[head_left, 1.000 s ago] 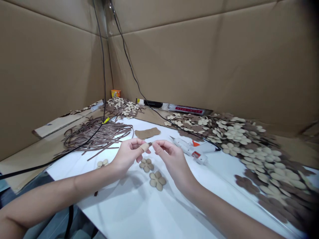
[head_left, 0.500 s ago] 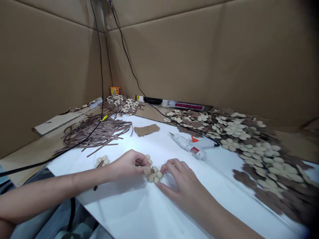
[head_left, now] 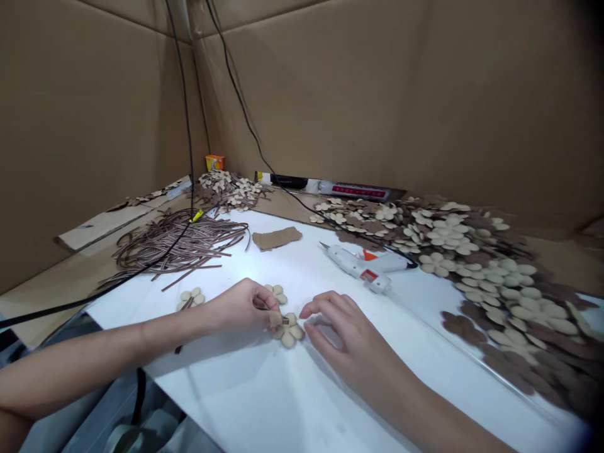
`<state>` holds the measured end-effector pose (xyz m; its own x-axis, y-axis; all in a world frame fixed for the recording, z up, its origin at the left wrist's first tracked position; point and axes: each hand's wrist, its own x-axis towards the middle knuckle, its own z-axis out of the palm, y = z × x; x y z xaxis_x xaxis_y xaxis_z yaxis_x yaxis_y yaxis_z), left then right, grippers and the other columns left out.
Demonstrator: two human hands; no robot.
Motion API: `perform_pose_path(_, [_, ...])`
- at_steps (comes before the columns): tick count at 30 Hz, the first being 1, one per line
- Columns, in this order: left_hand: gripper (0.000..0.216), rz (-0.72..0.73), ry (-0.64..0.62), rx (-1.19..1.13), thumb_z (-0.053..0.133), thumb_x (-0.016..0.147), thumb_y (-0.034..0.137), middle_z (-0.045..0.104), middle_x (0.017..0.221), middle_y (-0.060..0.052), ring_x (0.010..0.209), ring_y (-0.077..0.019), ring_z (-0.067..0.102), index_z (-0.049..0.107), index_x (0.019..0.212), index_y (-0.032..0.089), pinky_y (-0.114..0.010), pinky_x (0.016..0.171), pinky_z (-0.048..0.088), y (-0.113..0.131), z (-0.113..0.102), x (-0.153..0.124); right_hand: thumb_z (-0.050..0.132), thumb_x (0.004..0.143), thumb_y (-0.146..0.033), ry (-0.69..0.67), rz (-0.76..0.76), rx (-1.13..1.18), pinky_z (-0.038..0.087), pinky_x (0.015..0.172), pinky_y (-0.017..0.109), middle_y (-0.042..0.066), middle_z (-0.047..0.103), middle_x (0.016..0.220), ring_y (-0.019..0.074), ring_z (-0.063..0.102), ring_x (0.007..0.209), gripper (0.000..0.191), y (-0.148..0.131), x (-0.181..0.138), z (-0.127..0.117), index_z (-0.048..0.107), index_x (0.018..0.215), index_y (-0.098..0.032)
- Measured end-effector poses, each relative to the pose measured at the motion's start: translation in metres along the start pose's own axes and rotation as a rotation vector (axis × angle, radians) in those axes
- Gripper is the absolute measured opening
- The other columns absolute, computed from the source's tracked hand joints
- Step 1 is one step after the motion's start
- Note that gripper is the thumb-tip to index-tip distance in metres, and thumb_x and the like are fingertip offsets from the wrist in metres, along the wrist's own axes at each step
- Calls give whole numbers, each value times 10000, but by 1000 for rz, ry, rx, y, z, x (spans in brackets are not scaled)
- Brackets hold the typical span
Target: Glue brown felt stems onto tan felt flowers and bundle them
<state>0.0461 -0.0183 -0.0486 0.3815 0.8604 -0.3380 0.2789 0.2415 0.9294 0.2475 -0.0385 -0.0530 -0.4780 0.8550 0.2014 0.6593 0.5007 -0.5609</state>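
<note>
Lightly, the left hand [head_left: 238, 307] pinches a felt flower [head_left: 289, 331]; the right hand [head_left: 337, 326] curves open.

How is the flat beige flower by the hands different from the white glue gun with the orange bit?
The flat beige flower is thin with round petals, while the white glue gun is a chunky tool with an orange piece. The flower is under the fingers of the left hand, but no hand touches the glue gun. Both lie on the white board.

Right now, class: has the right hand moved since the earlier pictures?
Yes: the right hand has dropped lower in view, farther from the hot glue gun than before.
</note>
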Motion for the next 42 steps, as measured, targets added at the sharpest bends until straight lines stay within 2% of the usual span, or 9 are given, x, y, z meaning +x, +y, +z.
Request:
perform_pose_path(7, [174,-19,19,-3,696,583,280,627,578,-27,546,-117,550,614,604,128,-229,562,415,-3,0,-3,522,824,-241,-75,-20,-61,437,767,386,33,582,921,210,516,870,64,-2,-4,8,556,879,-239])
perform_pose_path(13, [188,-41,77,-28,716,567,278,634,579,-43,537,-122,550,633,613,116,-223,524,405,-2,4,-5,504,828,-230,-19,-61,-85,427,743,379,40,595,914,210,523,846,79,0,-4,7,567,875,-236])
perform_pose_path(16, [190,-11,75,-51,712,586,286,638,579,-43,544,-126,559,634,615,116,-227,536,415,0,8,-8,471,850,-268,9,22,25,427,746,363,35,607,873,208,528,846,122,-5,-2,2,590,830,-246])
perform_pose_path(21, [166,62,73,-78,705,617,274,625,557,-23,541,-112,554,632,614,125,-212,550,411,4,15,-15,540,798,-365,-3,206,197,417,634,312,10,595,721,193,534,717,154,-10,0,-1,665,772,-279])
perform_pose_path(24, [188,81,73,-71,718,621,297,631,573,-23,547,-111,554,637,617,128,-209,551,407,6,18,-16,550,783,-407,-11,279,310,408,636,303,13,615,733,180,534,688,206,-9,0,-1,695,734,-269])
perform_pose_path(31, [207,70,62,-59,729,621,312,639,593,-25,564,-112,563,639,623,125,-204,561,412,7,17,-17,593,725,-382,34,344,367,392,612,292,-5,548,645,164,485,625,161,-13,2,-1,702,680,-273])
perform_pose_path(37, [195,88,60,-68,706,642,318,633,574,-23,548,-112,564,647,624,133,-208,547,419,0,16,-14,600,703,-374,-8,367,407,400,575,283,2,541,619,162,479,598,179,-11,4,1,711,646,-247])
perform_pose_path(42, [166,48,94,-75,671,660,294,642,610,-26,546,-106,549,637,638,134,-199,512,403,-6,16,-13,579,716,-344,-39,348,397,368,557,260,-8,508,589,157,456,608,188,-10,6,-1,685,600,-239])
